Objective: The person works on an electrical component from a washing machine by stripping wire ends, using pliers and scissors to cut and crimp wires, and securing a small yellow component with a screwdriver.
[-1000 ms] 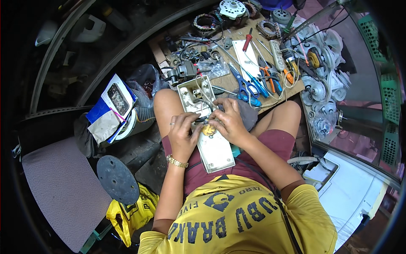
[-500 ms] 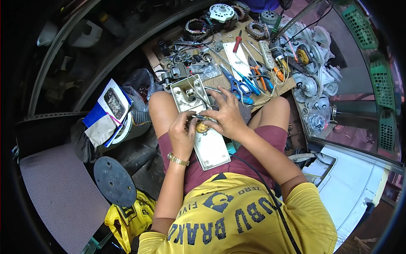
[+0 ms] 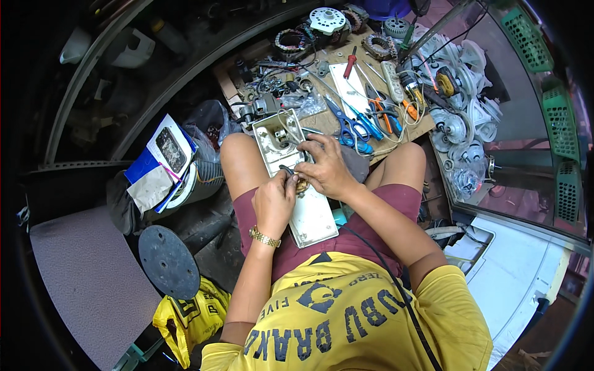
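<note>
Across my lap lies a long off-white housing (image 3: 312, 221), with an open box-like compartment at its far end and a flat near part. A pale cord loops inside that compartment. My left hand (image 3: 273, 203) is closed at the housing's left edge, thumb and fingers pinching a short dark cable (image 3: 286, 168). From the right, my right hand (image 3: 328, 164) reaches over the housing, its fingertips pressed together close to the left ones; what they grip is hidden. Under the fingertips sits a small round brass-coloured part (image 3: 302, 185), partly covered by my hands.
Ahead stands a wooden workbench (image 3: 322, 122) bearing blue scissors (image 3: 348, 125), a red-handled screwdriver (image 3: 351, 63), pliers and copper-wound motor coils (image 3: 292, 42). Pale motor parts (image 3: 455, 127) pile up at the right. A bucket with papers (image 3: 168, 148) stands at the left.
Both hands have drawn closer together over the brass-coloured part and now cover more of it. My left hand has shifted slightly right.
</note>
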Motion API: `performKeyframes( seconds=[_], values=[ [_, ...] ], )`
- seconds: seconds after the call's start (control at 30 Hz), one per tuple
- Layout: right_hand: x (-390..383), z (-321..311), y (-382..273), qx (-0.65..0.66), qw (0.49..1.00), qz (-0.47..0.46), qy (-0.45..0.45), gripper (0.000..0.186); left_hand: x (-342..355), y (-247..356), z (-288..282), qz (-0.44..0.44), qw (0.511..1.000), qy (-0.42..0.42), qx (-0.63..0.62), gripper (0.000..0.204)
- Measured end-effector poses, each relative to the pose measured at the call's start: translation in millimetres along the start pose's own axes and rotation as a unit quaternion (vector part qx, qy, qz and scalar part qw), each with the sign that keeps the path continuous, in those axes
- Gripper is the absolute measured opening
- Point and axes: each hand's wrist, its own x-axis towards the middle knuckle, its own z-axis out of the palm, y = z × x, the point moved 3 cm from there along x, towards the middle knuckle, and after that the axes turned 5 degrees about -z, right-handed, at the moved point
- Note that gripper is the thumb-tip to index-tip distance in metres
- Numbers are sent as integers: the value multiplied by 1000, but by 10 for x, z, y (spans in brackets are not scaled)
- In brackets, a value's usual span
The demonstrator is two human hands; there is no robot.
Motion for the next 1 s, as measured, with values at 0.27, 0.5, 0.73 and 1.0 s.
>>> performKeyframes(
  seconds=[0.27,0.5,0.73,1.0],
  values=[
    [-97,118,93,43,998,-22,-46,15,47,-260,4,-9,987,-105,-119,25],
    [-70,170,84,68,995,-52,-47,17,158,-629,35,-66,883,-260,-384,23],
    [-113,148,162,34,995,-64,-65,20,228,-642,-368,-9,926,-278,-254,24],
    [-205,-229,1413,-193,935,289,-71,42,-91,-305,-335,36,996,-31,75,18]
  ],
)
